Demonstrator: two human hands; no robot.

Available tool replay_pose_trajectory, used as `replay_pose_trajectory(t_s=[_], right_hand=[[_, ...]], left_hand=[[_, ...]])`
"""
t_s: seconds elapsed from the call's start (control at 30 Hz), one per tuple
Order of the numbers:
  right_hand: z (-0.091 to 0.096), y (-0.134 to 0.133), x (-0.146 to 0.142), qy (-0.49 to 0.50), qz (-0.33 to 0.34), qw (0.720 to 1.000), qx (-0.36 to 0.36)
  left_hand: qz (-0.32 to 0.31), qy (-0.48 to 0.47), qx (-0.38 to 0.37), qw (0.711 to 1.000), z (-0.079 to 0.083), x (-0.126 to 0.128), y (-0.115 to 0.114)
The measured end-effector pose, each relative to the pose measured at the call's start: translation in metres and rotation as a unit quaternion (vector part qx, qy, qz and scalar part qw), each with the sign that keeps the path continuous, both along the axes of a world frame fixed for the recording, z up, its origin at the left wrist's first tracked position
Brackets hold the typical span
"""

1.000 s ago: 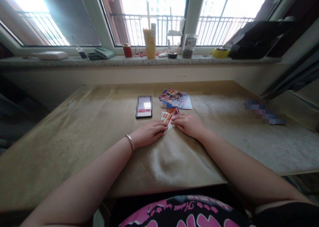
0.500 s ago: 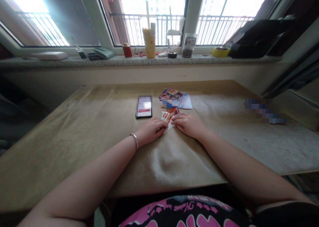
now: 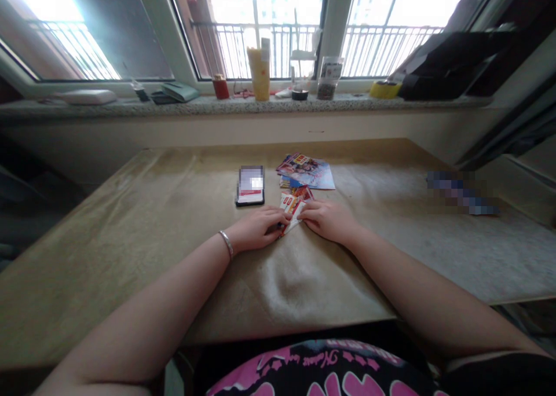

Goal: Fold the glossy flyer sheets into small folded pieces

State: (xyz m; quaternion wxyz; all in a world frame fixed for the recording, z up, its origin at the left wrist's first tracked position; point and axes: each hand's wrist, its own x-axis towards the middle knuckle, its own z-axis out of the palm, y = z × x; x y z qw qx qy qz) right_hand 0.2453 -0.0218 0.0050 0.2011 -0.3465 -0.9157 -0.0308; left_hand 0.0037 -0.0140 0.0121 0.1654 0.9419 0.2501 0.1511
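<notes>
Between my two hands a folded piece of printed paper [image 3: 293, 212], white with red and orange, lies on the cloth-covered table. My left hand [image 3: 263, 227], with a silver bangle at the wrist, grips its left edge with thumb and fingers. From the other side my right hand [image 3: 326, 219] has its fingertips closed on the paper's right edge. Just beyond the paper is a small pile of colourful printed sheets [image 3: 315, 175]. A phone [image 3: 251, 186] with a lit, partly blurred screen stands left of the pile.
The table [image 3: 152, 222] has a shiny beige cover. A blurred dark item [image 3: 463, 194] lies on its right side. Along the windowsill stand a red-capped jar [image 3: 220, 87], a tall yellow cup [image 3: 259, 74], clear containers [image 3: 328, 79], yellow tape [image 3: 384, 90] and a black bag [image 3: 447, 66].
My left wrist and forearm have shifted slightly to the left, with the fingers still at the paper. My right hand has barely moved. The pile and phone stay in place.
</notes>
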Motion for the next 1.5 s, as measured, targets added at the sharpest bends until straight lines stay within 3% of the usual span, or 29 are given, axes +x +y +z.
replay_pose_trajectory(t_s=[0.57,1.03,1.5], right_hand=[[0.0,-0.007,-0.012,0.034,0.09,0.995,-0.033],[-0.001,-0.006,-0.01,0.01,0.08,0.996,-0.023],[-0.004,-0.008,-0.01,-0.005,0.072,0.997,-0.006]], left_hand=[[-0.006,0.012,-0.008,1.0,-0.002,-0.002,0.001],[-0.052,-0.058,0.003,0.997,-0.004,-0.007,0.0],[-0.065,-0.03,-0.049,0.996,-0.005,-0.013,0.004]])
